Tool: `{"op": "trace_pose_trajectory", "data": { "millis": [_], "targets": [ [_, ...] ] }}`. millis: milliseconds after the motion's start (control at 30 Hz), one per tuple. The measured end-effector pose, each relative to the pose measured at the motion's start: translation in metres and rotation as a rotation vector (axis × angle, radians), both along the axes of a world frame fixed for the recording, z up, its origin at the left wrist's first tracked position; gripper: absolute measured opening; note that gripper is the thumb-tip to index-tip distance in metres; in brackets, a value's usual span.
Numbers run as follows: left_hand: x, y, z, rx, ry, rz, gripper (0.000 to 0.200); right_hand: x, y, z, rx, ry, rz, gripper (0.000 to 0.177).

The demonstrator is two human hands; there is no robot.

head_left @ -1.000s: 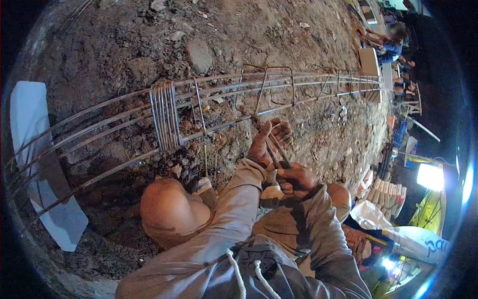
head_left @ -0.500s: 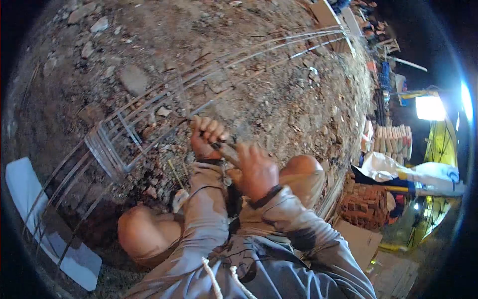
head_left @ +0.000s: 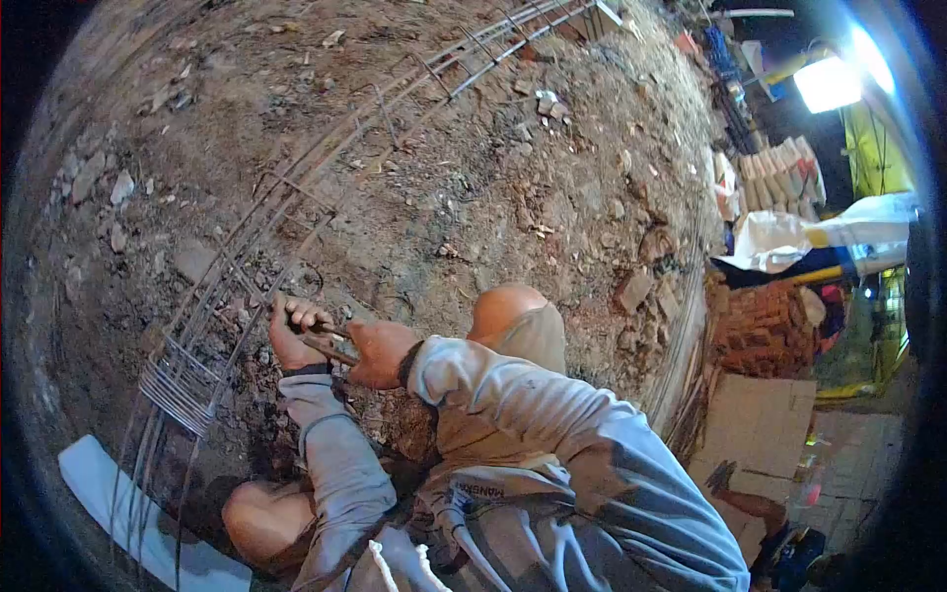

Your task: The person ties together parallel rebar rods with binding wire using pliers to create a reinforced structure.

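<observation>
Rebar cage on rubble ground, two bare hands and a two-handled metal tool at its side

Landmark: rebar cage [head_left: 326,158], long parallel metal bars, running in a curve from lower left to the top of the view.

Right hand [head_left: 383,353]: closed on the two-handled metal tool [head_left: 333,345], at the tool's end away from the cage; fingers largely hidden.

Left hand [head_left: 294,331]: fingers curled, at the tool's other end, right beside the cage's near bar; whether it grips tool, bar or tie wire, cannot tell.

Stirrups, bunched [head_left: 182,385]: a close-set group around the bars, on the cage's near stretch, below and left of the hands.

Stirrups, single: set apart along the cage, beyond the hands.

White board [head_left: 148,528]: under the cage's near end.

Pale block [head_left: 595,22]: at the cage's far end.

Knees, bare, two: one [head_left: 264,518] to the right of the cage's near end; the other [head_left: 508,306] farther right of the cage, past the right hand.

Brick pile [head_left: 760,331]: well apart from the cage, to its right; stacked sacks [head_left: 784,178] above it in the view, cardboard sheet [head_left: 760,424] below.

Lit lamp [head_left: 829,85]: upper right, well apart from the cage.

Another person's bare limb [head_left: 758,505]: lower right, well apart from the cage, by the cardboard sheet.
</observation>
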State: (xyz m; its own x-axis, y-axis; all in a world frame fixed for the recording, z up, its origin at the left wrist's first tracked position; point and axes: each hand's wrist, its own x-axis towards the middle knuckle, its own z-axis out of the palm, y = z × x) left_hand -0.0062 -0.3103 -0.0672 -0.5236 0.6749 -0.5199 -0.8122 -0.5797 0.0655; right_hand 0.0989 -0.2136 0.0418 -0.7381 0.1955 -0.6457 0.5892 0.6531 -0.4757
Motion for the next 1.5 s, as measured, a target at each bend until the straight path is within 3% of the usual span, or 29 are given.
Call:
{"op": "trace_pose_trajectory", "data": {
  "millis": [133, 200, 233, 300, 333, 367, 433, 467, 533, 633, 667, 700, 733, 767, 800, 867, 933, 1000, 1067, 1133, 1167, 1233, 1267, 1300, 1333, 1367, 1400, 1467, 1500],
  "targets": [
    [0.009, 0.009, 0.013, -0.182, 0.087, -0.008, 0.038, 0.006, 0.024, 0.014, -0.016, 0.041, 0.043, 0.038],
    [0.024, 0.016, 0.029, -0.428, 0.342, 0.001, 0.054, 0.005, 0.051, 0.033, 0.038, 0.103, 0.059, 0.035],
    [0.025, 0.012, 0.021, -0.429, 0.366, -0.003, 0.054, 0.004, 0.068, 0.045, 0.101, 0.146, 0.074, 0.034],
    [0.024, 0.006, -0.005, -0.321, 0.331, -0.240, 0.079, 0.007, 0.109, 0.061, 0.096, 0.101, 0.134, 0.034],
    [0.031, 0.022, 0.011, -0.522, 0.241, -0.201, 0.094, 0.013, 0.126, 0.060, 0.112, 0.092, 0.100, 0.033],
    [0.033, 0.024, 0.004, -0.529, 0.250, -0.207, 0.094, 0.018, 0.142, 0.056, 0.127, 0.082, 0.069, 0.033],
    [0.037, 0.018, -0.019, -0.459, 0.305, -0.439, 0.100, 0.027, 0.173, 0.032, 0.124, 0.100, 0.001, 0.034],
    [0.046, 0.028, -0.010, -0.608, 0.220, -0.425, 0.096, 0.030, 0.189, 0.018, 0.073, 0.059, 0.004, 0.037],
    [0.054, 0.025, -0.023, -0.701, 0.301, -0.488, 0.091, 0.040, 0.223, -0.027, -0.005, 0.023, 0.019, 0.041],
    [0.062, 0.041, -0.024, -0.863, 0.340, -0.535, 0.079, 0.098, 0.283, -0.184, 0.099, -0.012, -0.043, 0.038],
    [0.065, 0.036, -0.023, -0.938, 0.415, -0.599, 0.071, 0.120, 0.297, -0.130, 0.162, -0.134, -0.296, 0.030],
    [0.067, 0.030, -0.022, -1.014, 0.491, -0.658, 0.063, 0.146, 0.320, -0.190, 0.391, -0.110, -0.372, 0.025],
    [0.066, 0.028, -0.021, -1.032, 0.498, -0.648, 0.063, 0.175, 0.345, -0.204, 0.353, 0.086, -0.484, 0.021],
    [0.066, 0.020, -0.020, -1.082, 0.539, -0.710, 0.056, 0.194, 0.360, -0.216, 0.514, 0.136, -0.856, 0.016],
    [0.064, 0.014, -0.020, -1.126, 0.581, -0.774, 0.050, 0.229, 0.388, -0.256, 0.589, 0.301, -0.910, 0.014],
    [0.062, -0.010, -0.026, -1.179, 0.618, -0.858, 0.044, 0.247, 0.417, -0.206, 0.695, 0.064, -1.110, 0.015],
    [0.054, -0.036, -0.041, -1.141, 1.686, -0.971, 0.036, 0.263, 0.443, -0.211, 0.844, 0.104, -1.379, 0.017],
    [0.057, -0.036, -0.042, -1.233, 1.632, -1.011, 0.034, 0.289, 0.482, -0.240, 0.815, 0.060, -1.508, 0.018],
    [0.061, -0.040, -0.049, -1.320, 1.570, -1.045, 0.032, 0.287, 0.500, -0.232, 0.856, -0.011, -1.499, 0.020],
    [0.060, -0.052, -0.061, -1.250, 2.177, -1.213, 0.034, 0.295, 0.519, -0.245, 0.894, -0.088, -1.490, 0.022],
    [0.067, -0.040, -0.047, -1.267, 2.175, -1.218, 0.034, 0.305, 0.532, -0.262, 0.865, -0.171, -1.410, 0.023],
    [0.081, -0.012, -0.027, -1.345, 1.405, -1.213, 0.036, 0.299, 0.555, -0.274, 0.838, -0.210, -1.329, 0.024],
    [0.073, -0.058, -0.073, -1.328, 1.670, -1.280, 0.040, 0.293, 0.554, -0.257, 0.817, -0.259, -1.375, 0.024],
    [0.077, -0.045, -0.062, -1.343, 1.671, -1.259, 0.040, 0.288, 0.554, -0.245, 0.793, -0.317, -1.416, 0.024],
    [0.088, -0.018, -0.036, -1.391, 1.426, -1.207, 0.042, 0.284, 0.561, -0.242, 0.793, -0.303, -1.409, 0.024],
    [0.095, -0.003, -0.021, -1.416, 1.182, -1.151, 0.044, 0.287, 0.569, -0.239, 0.661, -0.398, -1.158, 0.030],
    [0.095, -0.005, -0.028, -1.418, 1.174, -1.151, 0.044, 0.296, 0.574, -0.236, 0.525, -0.491, -0.905, 0.038],
    [0.098, -0.012, -0.050, -1.228, 0.866, -0.913, 0.045, 0.342, 0.611, -0.336, 0.548, -0.438, -0.867, 0.041],
    [0.102, 0.000, -0.045, -1.228, 0.853, -0.896, 0.045, 0.384, 0.634, -0.381, 0.569, -0.375, -0.831, 0.044]
  ]
}}
